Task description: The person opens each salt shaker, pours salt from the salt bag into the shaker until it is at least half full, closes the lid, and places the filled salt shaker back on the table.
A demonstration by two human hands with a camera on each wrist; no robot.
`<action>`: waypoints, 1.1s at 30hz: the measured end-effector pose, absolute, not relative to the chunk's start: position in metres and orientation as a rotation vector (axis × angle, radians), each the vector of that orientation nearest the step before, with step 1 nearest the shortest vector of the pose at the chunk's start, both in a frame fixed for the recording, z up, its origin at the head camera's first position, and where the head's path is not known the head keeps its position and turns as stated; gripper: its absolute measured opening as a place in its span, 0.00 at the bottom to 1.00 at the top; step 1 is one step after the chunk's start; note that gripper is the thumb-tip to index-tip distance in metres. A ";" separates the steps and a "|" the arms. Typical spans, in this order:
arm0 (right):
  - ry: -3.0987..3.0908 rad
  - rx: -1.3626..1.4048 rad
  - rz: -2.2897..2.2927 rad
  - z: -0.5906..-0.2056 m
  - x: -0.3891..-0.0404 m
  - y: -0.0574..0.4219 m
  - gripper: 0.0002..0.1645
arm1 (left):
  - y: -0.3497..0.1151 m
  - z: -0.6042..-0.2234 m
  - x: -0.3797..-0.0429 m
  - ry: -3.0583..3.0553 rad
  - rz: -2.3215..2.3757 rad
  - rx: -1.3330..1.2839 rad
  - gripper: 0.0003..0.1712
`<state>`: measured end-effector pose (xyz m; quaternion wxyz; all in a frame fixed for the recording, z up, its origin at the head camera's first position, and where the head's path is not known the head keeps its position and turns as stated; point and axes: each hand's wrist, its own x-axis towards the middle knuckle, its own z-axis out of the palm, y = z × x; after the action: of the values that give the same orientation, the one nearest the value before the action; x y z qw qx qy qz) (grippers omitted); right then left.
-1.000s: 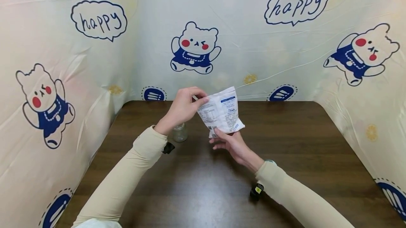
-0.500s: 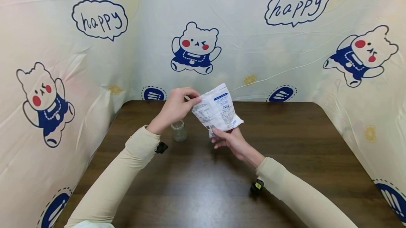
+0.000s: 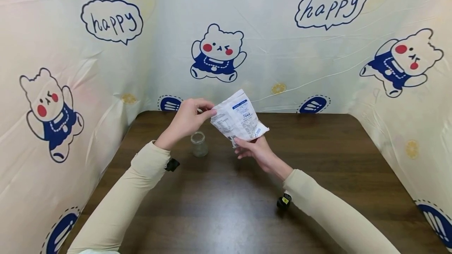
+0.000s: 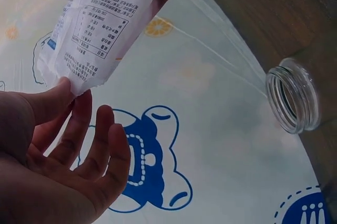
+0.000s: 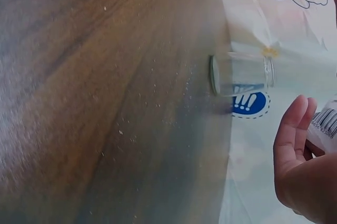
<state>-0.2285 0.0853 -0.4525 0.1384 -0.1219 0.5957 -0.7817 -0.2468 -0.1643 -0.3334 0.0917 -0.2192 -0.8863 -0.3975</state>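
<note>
A white printed packet (image 3: 236,117) is held tilted in the air above the table by both hands. My left hand (image 3: 185,120) pinches its upper left corner between thumb and forefinger; in the left wrist view the other fingers (image 4: 113,158) are spread loosely off it. From below, my right hand (image 3: 259,152) grips the packet's lower edge, thumb in front. What the packet contains is hidden. Below and left of it, an open-mouthed clear glass jar (image 3: 199,145) stands upright on the table, touched by neither hand.
The dark wooden table (image 3: 226,207) spreads under both arms. A patterned cloth (image 3: 268,50) hangs behind it and at both sides. White specks (image 5: 120,132) dot the tabletop in the right wrist view.
Both hands have shifted the packet left and slightly up, tilting it further left. My left hand has moved away from in front of the jar, which shows fully now.
</note>
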 end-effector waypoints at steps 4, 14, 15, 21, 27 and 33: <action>1.764 -0.372 -2.236 -0.450 -0.232 0.082 0.15 | -0.171 -0.337 -0.248 -2.618 -1.162 -0.632 0.07; 1.788 -0.406 -2.154 -0.450 -0.240 0.079 0.19 | -0.182 -0.342 -0.248 -2.620 -1.132 -0.610 0.06; 1.794 -0.403 -2.143 -0.449 -0.240 0.079 0.20 | -0.183 -0.343 -0.248 -2.625 -1.132 -0.605 0.06; 1.828 -0.411 -2.095 -0.447 -0.245 0.078 0.22 | -0.188 -0.347 -0.248 -2.637 -1.140 -0.580 0.07; 1.876 -0.425 -2.058 -0.443 -0.253 0.077 0.20 | -0.193 -0.352 -0.250 -2.602 -1.154 -0.568 0.07; 1.945 -0.417 -1.986 -0.443 -0.259 0.078 0.22 | -0.196 -0.359 -0.253 -2.586 -1.154 -0.562 0.06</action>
<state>-0.2590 0.0784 -0.4431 0.1648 -0.1464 0.6824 -0.6969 -0.2534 -0.1961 -0.3586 0.1269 -0.1931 -0.8885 -0.3964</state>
